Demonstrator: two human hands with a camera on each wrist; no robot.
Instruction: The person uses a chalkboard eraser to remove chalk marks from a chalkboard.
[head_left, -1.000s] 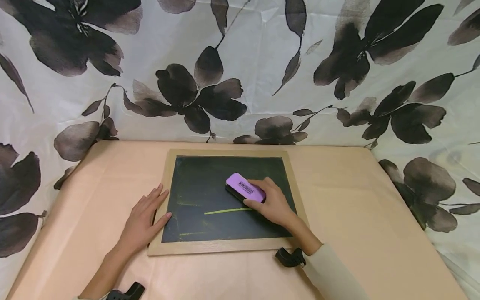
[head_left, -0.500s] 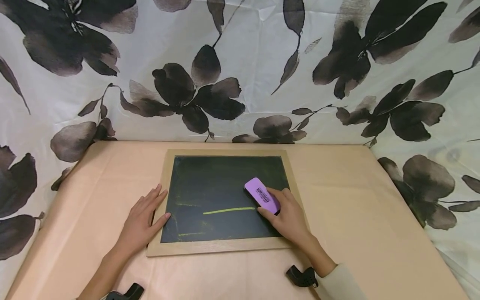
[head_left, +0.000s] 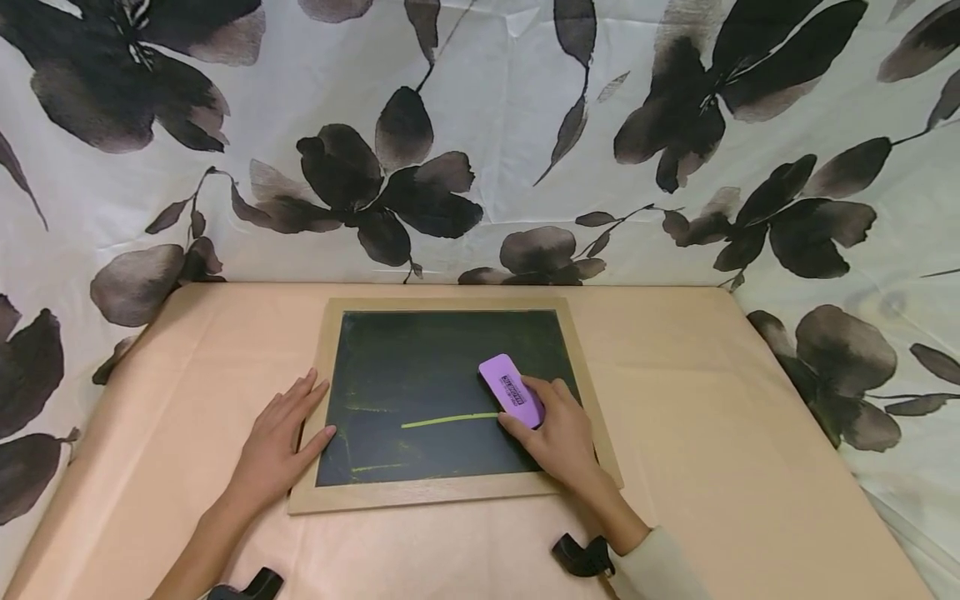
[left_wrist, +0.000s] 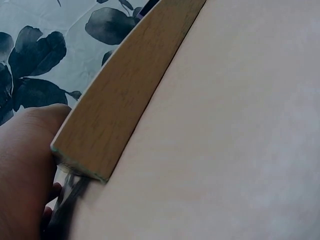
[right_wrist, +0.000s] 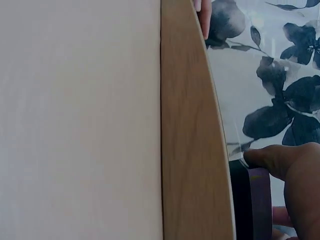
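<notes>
A wood-framed chalkboard (head_left: pixel 442 358) lies on the table. Across its dark surface runs a yellow chalk line (head_left: pixel 450 420), with fainter yellow smears (head_left: pixel 378 467) below and above it. My right hand (head_left: pixel 558 433) grips a purple chalkboard eraser (head_left: pixel 512 390) between thumb and fingers, black felt side down over the board's right half, at the line's right end. The right wrist view shows the thumb (right_wrist: pixel 270 157) on the eraser's end, beyond the frame. My left hand (head_left: pixel 273 446) rests at the board's left edge, fingers extended, thumb tip on the wooden frame (head_left: pixel 311 492).
The tan table (head_left: pixel 690 400) extends around the board on both sides. Behind it hangs a white cloth with dark flowers (head_left: pixel 517 150). A black wrist camera (head_left: pixel 583 556) sits beneath the right wrist, another black camera (head_left: pixel 247 586) by the left.
The eraser in my right hand has slid right and toward me across the board, then slightly back left. My left hand stays at the frame. The whole head view has shifted a little.
</notes>
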